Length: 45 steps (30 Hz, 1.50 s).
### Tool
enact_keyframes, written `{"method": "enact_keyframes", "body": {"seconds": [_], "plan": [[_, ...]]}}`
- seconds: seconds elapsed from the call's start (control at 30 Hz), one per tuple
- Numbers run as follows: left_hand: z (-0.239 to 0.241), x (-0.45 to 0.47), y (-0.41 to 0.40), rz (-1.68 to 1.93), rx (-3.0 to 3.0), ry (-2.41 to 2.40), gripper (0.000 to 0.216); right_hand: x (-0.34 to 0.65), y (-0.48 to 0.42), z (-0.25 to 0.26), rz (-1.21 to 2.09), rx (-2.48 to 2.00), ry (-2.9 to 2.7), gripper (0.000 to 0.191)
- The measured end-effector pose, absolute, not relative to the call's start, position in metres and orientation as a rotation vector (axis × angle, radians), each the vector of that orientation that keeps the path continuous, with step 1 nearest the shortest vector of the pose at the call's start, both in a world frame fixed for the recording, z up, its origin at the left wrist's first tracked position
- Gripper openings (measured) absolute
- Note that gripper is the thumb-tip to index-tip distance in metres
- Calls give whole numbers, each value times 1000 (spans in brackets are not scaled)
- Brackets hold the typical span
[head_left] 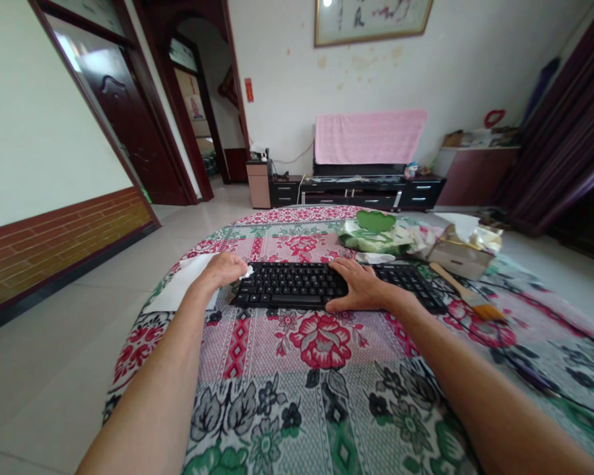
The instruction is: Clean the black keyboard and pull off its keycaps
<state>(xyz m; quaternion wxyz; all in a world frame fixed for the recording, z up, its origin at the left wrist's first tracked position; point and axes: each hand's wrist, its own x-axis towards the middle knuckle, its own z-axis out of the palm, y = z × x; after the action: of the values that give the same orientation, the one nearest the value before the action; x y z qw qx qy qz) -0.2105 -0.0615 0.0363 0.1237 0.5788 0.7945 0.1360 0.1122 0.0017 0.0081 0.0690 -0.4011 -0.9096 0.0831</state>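
Observation:
A black keyboard [297, 285] lies across a round table covered by a flowered cloth [321, 382]. My left hand [224, 269] is closed round a white wipe [248, 271] and presses it against the keyboard's left end. Just left of that hand, a white sheet [181, 284] lies on the cloth. My right hand [359, 285] rests flat on the keys near the keyboard's middle, fingers stretched out, holding nothing.
Behind the keyboard sit a green-lidded pack of wet wipes [373, 232], crumpled tissues and a cardboard box [460, 258]. A paintbrush [468, 294] and black cables [519, 359] lie to the right. A TV stand with a pink cloth [369, 136] stands by the far wall.

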Motion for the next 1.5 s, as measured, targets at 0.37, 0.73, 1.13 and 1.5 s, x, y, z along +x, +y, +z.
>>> {"method": "enact_keyframes", "body": {"seconds": [0.37,0.73,1.13,1.5], "plan": [[40,-187,-61,348,1829,2382,29,112,1,9,260,-1198,-2739,104],[33,-179,-57,441,2022,2259,29,110,-4,15,248,-1231,-2756,107],[27,-159,-58,461,2224,2211,26,111,0,10,206,-1180,-2733,104],[27,-146,-60,327,2414,2139,27,111,1,8,207,-1187,-2730,104]]}}
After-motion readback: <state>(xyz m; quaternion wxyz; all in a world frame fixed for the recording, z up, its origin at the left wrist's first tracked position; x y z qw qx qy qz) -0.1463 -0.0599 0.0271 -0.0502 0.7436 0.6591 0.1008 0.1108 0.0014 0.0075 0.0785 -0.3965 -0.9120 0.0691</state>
